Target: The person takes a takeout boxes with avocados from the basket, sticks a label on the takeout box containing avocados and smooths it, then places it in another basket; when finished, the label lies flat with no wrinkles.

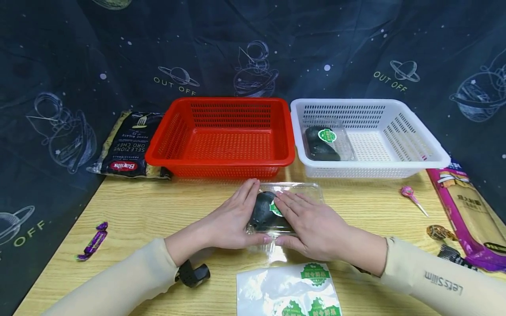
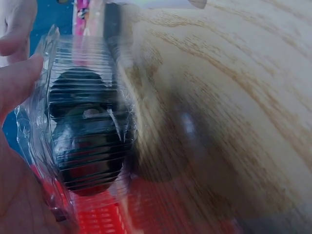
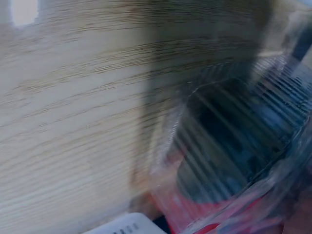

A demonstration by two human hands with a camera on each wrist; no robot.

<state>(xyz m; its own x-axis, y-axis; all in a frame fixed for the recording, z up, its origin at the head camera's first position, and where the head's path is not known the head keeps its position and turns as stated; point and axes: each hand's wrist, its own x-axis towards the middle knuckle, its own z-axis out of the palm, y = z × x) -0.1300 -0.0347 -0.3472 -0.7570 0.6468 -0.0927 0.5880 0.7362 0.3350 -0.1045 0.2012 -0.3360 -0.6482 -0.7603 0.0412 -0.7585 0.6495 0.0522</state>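
A clear plastic clamshell box (image 1: 314,191) lies on the wooden table, holding dark, oval, avocado-like fruits (image 1: 262,210). A round green-and-white sticker (image 1: 275,208) on its lid is partly hidden under my right fingers. My left hand (image 1: 231,221) rests along the box's left side, fingers pointing away and thumb at the front edge. My right hand (image 1: 318,224) lies flat across the lid with straight fingers, its thumb near the left one. In the left wrist view, the ribbed side of the box (image 2: 87,53) shows two dark fruits (image 2: 90,151) inside. Just in front lies a sheet of green stickers (image 1: 272,285).
Behind the box stand a red basket (image 1: 221,162) and a white basket (image 1: 367,164), which holds another boxed, stickered pack (image 1: 322,142). A pasta bag (image 1: 132,145) and purple candy (image 1: 93,241) lie left; a lollipop (image 1: 407,192), brown candy (image 1: 439,232) and pink-purple package (image 1: 470,215) lie right.
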